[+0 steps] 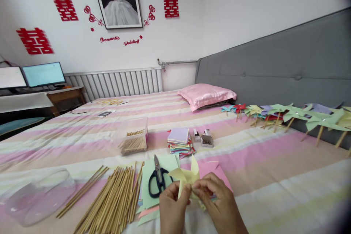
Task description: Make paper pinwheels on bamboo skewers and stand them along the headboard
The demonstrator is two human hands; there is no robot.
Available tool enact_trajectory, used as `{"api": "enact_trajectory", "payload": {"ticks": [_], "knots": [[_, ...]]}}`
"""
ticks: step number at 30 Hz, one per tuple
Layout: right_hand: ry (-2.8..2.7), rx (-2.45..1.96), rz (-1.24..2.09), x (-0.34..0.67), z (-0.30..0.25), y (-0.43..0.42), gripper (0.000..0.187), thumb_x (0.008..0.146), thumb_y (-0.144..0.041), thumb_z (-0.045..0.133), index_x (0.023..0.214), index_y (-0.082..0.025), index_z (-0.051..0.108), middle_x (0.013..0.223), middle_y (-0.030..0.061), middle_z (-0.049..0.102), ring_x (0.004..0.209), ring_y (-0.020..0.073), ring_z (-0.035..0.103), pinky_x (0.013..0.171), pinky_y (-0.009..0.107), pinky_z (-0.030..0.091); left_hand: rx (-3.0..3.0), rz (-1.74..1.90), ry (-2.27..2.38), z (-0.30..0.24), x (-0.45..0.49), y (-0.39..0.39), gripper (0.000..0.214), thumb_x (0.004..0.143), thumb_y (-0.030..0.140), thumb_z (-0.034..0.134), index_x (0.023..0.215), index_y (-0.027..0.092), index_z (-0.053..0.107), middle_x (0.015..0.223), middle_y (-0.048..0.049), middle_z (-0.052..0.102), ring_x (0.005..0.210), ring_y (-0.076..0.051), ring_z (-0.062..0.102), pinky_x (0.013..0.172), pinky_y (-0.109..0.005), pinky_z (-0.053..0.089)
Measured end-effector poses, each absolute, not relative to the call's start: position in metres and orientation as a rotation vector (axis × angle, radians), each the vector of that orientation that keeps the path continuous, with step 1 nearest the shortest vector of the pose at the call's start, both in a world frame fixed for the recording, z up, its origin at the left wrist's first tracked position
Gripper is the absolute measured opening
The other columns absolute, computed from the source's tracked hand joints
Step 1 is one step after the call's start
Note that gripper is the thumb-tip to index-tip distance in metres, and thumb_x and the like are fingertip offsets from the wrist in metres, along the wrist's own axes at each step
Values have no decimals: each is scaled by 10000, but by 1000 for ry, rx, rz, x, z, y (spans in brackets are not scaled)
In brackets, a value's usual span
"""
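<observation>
Starting at the far left, a clear tub (pixel 35 197) lies on its side on the striped bed (pixel 274 168). Just right of it is a big loose heap of sticks (pixel 112 197), fanned out towards the camera. Behind them, further up the bed, a small box (pixel 134 140) holds more sticks.

On to the centre: scissors (pixel 157 181), blades shut, lie on a green sheet (pixel 168 162), touching the edge of the heap. And here is the action, at the bottom middle of the view. The left hand (pixel 172 210) has its thumb and fingers closed on the lower edge of a yellow pinwheel (pixel 186 177). The right hand (pixel 219 204) meets it there, fingertips pinching the paper at its centre, so both hands grip the same piece (knuckles almost touching). The pinwheel is held just above the green sheet and a pink sheet (pixel 211 170).

Beyond the hands sits a paper stack (pixel 179 140) in mixed colours, with two small boxes (pixel 204 138) just beside it. Further back, a pink pillow (pixel 207 95). Far right, finished pinwheels (pixel 290 115) lie in a row along the grey headboard (pixel 274 65), sticks pointing out.
</observation>
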State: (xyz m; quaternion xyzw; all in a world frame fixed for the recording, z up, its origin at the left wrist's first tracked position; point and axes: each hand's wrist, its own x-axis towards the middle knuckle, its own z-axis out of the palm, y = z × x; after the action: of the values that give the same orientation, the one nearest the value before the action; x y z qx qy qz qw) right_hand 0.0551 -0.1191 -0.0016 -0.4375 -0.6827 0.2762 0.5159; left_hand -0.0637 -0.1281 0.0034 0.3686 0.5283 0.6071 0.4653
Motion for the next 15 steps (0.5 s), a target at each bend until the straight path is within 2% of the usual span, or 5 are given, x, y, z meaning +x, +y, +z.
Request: {"api": "enact_trajectory", "payload": {"ticks": [8,15], "knots": [[-1663,-1069,604,58,-4,-117,250,807,-417,502,732,-227,647,681,39,561,640,184,523,568,265,414,877,1543,1272,2,-60,-127,255,546,364,725,566,114,677,497,-8,584,448,-84,412,437,-186,341],[-1654,-1060,579,58,-4,-118,239,810,-404,506,728,-223,639,684,36,559,655,188,530,574,267,409,938,1481,1254,-1,-63,-126,253,585,359,708,578,110,662,522,-13,581,483,-91,422,460,-191,355]]}}
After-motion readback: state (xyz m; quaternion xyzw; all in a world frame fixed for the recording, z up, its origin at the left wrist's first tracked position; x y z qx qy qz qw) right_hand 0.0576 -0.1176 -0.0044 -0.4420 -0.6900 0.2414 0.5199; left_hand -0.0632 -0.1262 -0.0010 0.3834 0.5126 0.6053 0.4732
